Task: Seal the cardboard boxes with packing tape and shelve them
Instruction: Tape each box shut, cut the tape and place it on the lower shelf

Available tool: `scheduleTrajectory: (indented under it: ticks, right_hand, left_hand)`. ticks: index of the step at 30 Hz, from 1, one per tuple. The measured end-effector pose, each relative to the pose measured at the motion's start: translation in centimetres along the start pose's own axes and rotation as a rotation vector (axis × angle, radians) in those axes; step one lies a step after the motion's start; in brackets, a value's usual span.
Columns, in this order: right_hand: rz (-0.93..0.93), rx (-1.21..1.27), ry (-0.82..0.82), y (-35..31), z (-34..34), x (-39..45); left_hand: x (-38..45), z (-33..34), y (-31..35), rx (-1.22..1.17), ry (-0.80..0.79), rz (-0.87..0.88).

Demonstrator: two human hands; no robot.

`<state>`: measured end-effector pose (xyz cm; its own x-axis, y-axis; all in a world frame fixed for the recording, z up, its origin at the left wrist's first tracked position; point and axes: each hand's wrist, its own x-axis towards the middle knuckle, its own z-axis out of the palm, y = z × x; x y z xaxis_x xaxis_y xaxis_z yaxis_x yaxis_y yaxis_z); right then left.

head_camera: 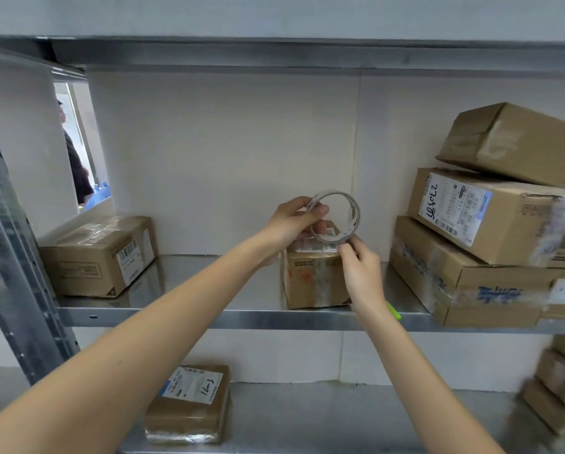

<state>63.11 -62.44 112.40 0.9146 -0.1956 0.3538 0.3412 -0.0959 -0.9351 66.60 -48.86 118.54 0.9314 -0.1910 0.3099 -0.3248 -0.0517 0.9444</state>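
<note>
both hands (295, 221) apparently grip tape roll (336, 217) above small box (313, 276).

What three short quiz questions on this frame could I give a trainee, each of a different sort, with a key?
1. True or false: the tape roll is lying flat on the shelf.
2. Which hand pinches the lower edge of the roll? A) left hand B) right hand C) neither
3. Fill in: the small box right behind the hands stands on the ______ shelf, between the box on the left and the stack on the right.

Key
1. False: both hands hold it up in the air, above the small box.
2. B
3. middle
</note>
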Motion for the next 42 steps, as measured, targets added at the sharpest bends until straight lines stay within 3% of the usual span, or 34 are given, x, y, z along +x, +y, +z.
scheduleTrajectory:
  ticks: [5,7,9,12,15,21,29,37,42]
  right_hand:
    - [-0.077,-0.179,-0.064,0.5,-0.9,0.2]
    - [-0.075,-0.276,-0.063,0.5,-1.1,0.2]
    - [-0.121,-0.493,-0.069,-0.1,-1.7,0.3]
    - [-0.256,-0.772,-0.179,-1.3,-2.2,1.4]
    - [-0.235,-0.737,-0.297,-1.3,-2.1,1.8]
    - [-0.291,-0.822,-0.258,-1.0,-2.5,1.5]
    - [-0.280,-0.918,-0.289,-0.8,-2.8,1.9]
    - [-0.286,-0.943,-0.296,-0.6,-2.8,2.2]
    - [-0.297,-0.983,-0.308,-1.0,-2.7,2.1]
  left_hand:
    - [0.7,0.1,-0.7,0.043,0.058,0.015]
    - [0.6,0.1,-1.3,-0.104,0.178,0.033]
    - [0.4,0.0,-1.8,-0.256,0.261,0.061]
    - [0.3,-0.2,-2.0,-0.258,0.250,0.084]
    - [0.2,-0.3,-1.9,-0.266,0.205,0.077]
    - [-0.1,0.2,-0.4,-0.085,0.180,0.082]
    - [-0.1,-2.5,2.0,0.163,0.299,0.113]
    - [-1.7,-5.4,0.4,0.571,0.358,0.132]
    - [-3.6,-5.9,-3.5,0.456,0.386,0.106]
